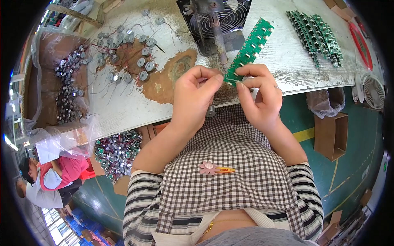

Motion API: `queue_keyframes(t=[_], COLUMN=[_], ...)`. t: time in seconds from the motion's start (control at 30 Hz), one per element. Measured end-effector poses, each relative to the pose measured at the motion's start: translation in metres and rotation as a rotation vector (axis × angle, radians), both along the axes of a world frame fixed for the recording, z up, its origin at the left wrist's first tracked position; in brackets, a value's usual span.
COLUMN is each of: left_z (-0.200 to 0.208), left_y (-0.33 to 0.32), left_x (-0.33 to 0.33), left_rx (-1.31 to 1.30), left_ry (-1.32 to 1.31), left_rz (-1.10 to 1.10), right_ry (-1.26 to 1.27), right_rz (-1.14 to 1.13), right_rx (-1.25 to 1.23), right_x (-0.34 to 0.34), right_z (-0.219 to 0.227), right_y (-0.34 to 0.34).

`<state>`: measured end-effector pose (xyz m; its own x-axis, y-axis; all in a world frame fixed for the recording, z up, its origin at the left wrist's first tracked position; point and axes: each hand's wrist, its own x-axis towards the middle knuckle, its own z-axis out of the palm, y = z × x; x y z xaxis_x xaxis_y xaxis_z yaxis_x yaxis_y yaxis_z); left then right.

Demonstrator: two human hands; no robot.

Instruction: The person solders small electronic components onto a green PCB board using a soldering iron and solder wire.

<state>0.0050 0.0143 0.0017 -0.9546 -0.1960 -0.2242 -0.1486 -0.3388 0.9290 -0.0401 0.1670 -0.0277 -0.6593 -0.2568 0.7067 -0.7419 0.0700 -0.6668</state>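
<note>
My left hand (195, 92) is closed in a pinch at the near end of a long green circuit board strip (255, 41). A small round silver motor (211, 111) shows just under that hand, apparently held by it; its wires are hidden by my fingers. My right hand (262, 92) grips the strip's near end between thumb and fingers. The strip slants away to the upper right, with small light parts along it. Both hands meet just above the table's front edge.
Loose wired motors (143, 76) lie on the worn white table (119, 112). A lined carton (47, 86) of motors stands left, another heap (117, 153) below it. A black fan (230, 16) and metal post (217, 37) stand ahead; stacked green boards (316, 39) lie right. Someone (61, 172) sits lower left.
</note>
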Motion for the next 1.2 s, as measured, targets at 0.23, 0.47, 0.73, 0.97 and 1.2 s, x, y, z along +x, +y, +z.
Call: queue_keyframes(t=[0.23,0.47,0.73,0.97,1.2], left_z=[-0.006,-0.006,0.000,-0.007,0.003], left_y=[-0.008,-0.005,-0.005,-0.005,-0.023], left_x=[0.000,-0.003,-0.008,-0.002,-0.003], left_rx=[0.025,-0.052,-0.099,-0.098,-0.274], left_ry=[0.061,0.094,0.085,0.157,0.213], left_rz=[-0.088,-0.034,-0.017,0.001,-0.144], right_ry=[-0.100,-0.018,0.030,0.015,-0.297], right_rz=[0.062,-0.019,-0.050,-0.047,0.105], right_rx=[-0.065,-0.025,0.016,0.016,-0.202], right_x=[0.004,0.001,-0.003,0.004,-0.006], right_z=[-0.002,-0.003,0.008,0.004,0.002], right_y=[0.003,-0.004,-0.005,-0.005,0.006])
